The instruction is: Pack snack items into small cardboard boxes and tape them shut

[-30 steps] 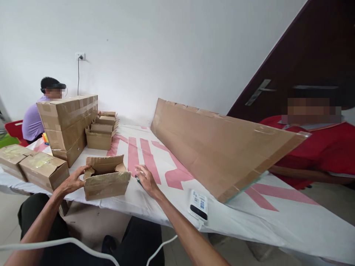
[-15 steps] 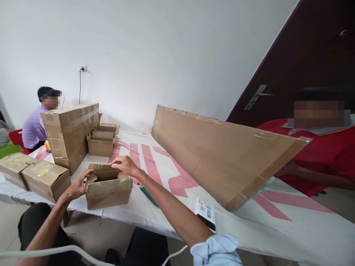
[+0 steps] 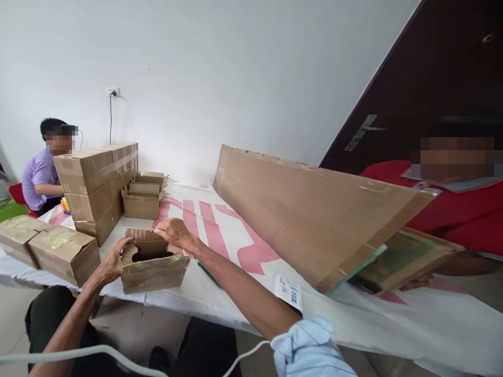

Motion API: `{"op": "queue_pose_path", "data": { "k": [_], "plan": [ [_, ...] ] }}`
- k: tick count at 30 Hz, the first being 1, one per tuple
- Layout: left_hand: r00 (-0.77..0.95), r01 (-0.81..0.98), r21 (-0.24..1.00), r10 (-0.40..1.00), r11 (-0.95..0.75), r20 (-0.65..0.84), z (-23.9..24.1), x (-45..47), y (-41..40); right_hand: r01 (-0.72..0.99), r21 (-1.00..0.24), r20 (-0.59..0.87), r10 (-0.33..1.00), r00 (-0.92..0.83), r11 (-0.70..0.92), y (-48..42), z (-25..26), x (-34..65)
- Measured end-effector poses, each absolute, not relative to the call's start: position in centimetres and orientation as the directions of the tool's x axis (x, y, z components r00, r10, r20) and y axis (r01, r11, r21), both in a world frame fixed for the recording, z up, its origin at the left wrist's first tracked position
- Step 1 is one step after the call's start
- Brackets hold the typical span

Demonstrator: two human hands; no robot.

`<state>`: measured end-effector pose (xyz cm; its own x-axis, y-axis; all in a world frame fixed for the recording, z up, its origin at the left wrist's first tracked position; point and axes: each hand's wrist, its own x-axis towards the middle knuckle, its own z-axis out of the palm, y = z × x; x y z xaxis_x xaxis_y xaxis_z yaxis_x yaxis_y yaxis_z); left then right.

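Note:
A small open cardboard box (image 3: pixel 155 277) sits near the table's front edge, its worn rim patched with tape. My left hand (image 3: pixel 112 262) grips its left end, thumb and fingers at the top corner. Across the box, my right hand (image 3: pixel 173 233) pinches the raised back flap (image 3: pixel 139 235) at its upper right. Torn side flaps lean in over the opening, and the inside is mostly dark. Part of a green tool handle (image 3: pixel 209 274) shows behind my right forearm.
Taped closed boxes (image 3: pixel 65 248) stand at left, by a tall box stack (image 3: pixel 94 186). Open boxes (image 3: pixel 141 204) line up behind. A large cardboard panel (image 3: pixel 314 220) divides the table. Beyond it, a person in red holds a box (image 3: pixel 412 259). A labelled white device (image 3: pixel 290 292) lies nearby.
The back flap stands higher, with my right hand still on it. Right of the panel, the person in red has brought a box into view. The person in purple has an arm forward.

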<state>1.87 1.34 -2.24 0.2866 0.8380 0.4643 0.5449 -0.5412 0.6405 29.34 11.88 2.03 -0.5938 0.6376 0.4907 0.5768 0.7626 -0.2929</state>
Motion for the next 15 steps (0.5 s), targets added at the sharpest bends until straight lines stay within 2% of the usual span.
{"op": "queue_pose_path", "data": {
  "k": [4, 7, 11, 15],
  "plan": [
    [0.27, 0.55, 0.649, 0.847, -0.526, 0.458, -2.7, 1.7, 1.6, 0.548, -0.303, 0.558, 0.611, -0.561, 0.78, 10.6, 2.5, 31.7],
    [0.254, 0.558, 0.666, 0.866, -0.496, 0.431, -3.1, 1.5, 1.8, 0.43, -0.41, 0.611, 0.592, -0.525, 0.804, 8.4, 2.5, 34.0],
    [0.257, 0.556, 0.673, 0.871, -0.487, 0.418, -3.3, 1.5, 2.0, 0.286, -0.65, 0.45, 0.66, -0.601, 0.704, 4.9, 2.0, 36.6],
    [0.254, 0.556, 0.673, 0.87, -0.488, 0.422, -3.1, 1.6, 2.0, 0.252, -0.732, 0.409, 0.704, -0.581, 0.633, 3.1, 1.2, 37.5]
  ]
}}
